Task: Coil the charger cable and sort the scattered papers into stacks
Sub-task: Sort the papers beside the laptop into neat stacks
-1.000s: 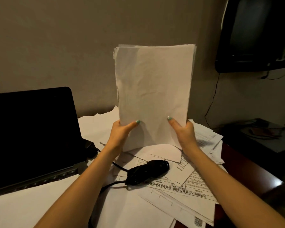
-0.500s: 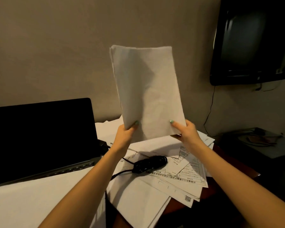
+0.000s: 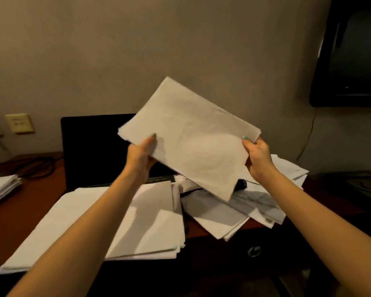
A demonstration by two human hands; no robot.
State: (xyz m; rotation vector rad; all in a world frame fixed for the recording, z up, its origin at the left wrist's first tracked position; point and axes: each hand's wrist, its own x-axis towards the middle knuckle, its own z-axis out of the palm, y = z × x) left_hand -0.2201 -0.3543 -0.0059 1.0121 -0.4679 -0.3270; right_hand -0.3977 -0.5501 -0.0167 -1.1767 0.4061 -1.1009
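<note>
Sheaf of plain white papers [image 3: 191,144] is being held in the air above the worktop and tilted, with one corner pointing up at the wall and the opposite corner hanging down. Left hand [image 3: 140,156] is gripping the sheaf at its left corner, thumb lying on the near face. Right hand [image 3: 258,157] is clamping the right edge the same way, thumb on top, fingers hidden behind. The sheet edges are lining up closely, fanning slightly only at the left corner.

Black charger brick [image 3: 241,184] is peeking out just under the hanging corner, lying on the scattered printed papers [image 3: 255,202]. Thin black cable [image 3: 189,192] is running left from it across those sheets. The printed papers are spreading over the right end of the worktop, some reaching its front edge.

Broad pile of blank white sheets [image 3: 150,221] is lying front and centre, edges uneven. A narrow strip of reddish-brown wooden worktop [image 3: 30,202] is showing between the two piles, and a wider bare stretch is opening to the left. Beyond that stretch, a squared white stack [image 3: 0,187] is sitting at the far left.

Black open laptop [image 3: 94,151] is standing behind the hands, against the wall.
</note>
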